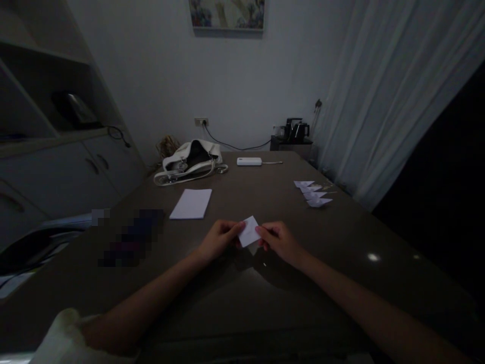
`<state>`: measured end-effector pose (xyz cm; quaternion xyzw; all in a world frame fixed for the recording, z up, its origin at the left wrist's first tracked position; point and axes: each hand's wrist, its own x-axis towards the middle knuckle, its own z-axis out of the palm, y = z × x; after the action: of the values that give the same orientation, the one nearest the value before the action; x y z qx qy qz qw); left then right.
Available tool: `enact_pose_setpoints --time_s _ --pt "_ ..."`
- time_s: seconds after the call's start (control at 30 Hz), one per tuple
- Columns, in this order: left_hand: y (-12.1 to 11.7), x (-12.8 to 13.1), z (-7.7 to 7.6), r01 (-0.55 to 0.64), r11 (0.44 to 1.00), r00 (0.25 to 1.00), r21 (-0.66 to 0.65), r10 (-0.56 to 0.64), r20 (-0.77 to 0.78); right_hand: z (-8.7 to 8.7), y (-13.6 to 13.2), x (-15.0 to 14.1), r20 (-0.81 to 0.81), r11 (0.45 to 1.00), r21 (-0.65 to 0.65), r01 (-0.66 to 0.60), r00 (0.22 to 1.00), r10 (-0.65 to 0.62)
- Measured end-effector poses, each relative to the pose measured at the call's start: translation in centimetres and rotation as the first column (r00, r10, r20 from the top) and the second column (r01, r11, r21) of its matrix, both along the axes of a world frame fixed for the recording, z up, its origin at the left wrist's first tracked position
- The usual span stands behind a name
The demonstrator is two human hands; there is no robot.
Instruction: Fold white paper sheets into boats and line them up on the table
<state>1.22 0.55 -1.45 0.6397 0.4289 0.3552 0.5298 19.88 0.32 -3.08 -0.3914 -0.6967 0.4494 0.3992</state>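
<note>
A small folded square of white paper [249, 232] is held just above the table between my two hands, one corner pointing away from me. My left hand [221, 237] pinches its left side, thumb on top. On the right side, my right hand [279, 241] grips the paper between thumb and fingers. The fingers underneath are partly hidden. Beyond my left hand lies a stack of white paper sheets [191, 203]. Several folded white paper boats [318, 201] stand in a row at the right of the table.
A white handbag [193, 161] and a white power bank [249, 161] with a short cable lie at the table's [257, 288] far end. A blurred-out dark item [134, 237] is at the left. Black kettles [299, 131] stand beyond the far right corner, near a white curtain [379, 91].
</note>
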Motion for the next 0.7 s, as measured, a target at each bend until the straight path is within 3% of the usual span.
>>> enact_pose_setpoints --time_s 0.2,0.5,0.7 --pt "-0.18 0.06 -0.09 -0.068 0.997 0.998 0.047 0.067 0.021 -0.07 -0.18 -0.57 -0.078 0.981 -0.153 -0.117 0.991 0.106" --pt "-0.09 0.33 -0.39 -0.020 1.000 0.998 0.001 0.020 0.053 -0.40 0.08 -0.44 -0.059 0.989 -0.134 -0.058 0.997 0.051" --pt "-0.39 0.48 -0.15 -0.055 0.998 0.990 -0.021 0.058 0.132 -0.29 -0.16 -0.54 -0.097 0.980 -0.141 -0.137 0.988 0.124"
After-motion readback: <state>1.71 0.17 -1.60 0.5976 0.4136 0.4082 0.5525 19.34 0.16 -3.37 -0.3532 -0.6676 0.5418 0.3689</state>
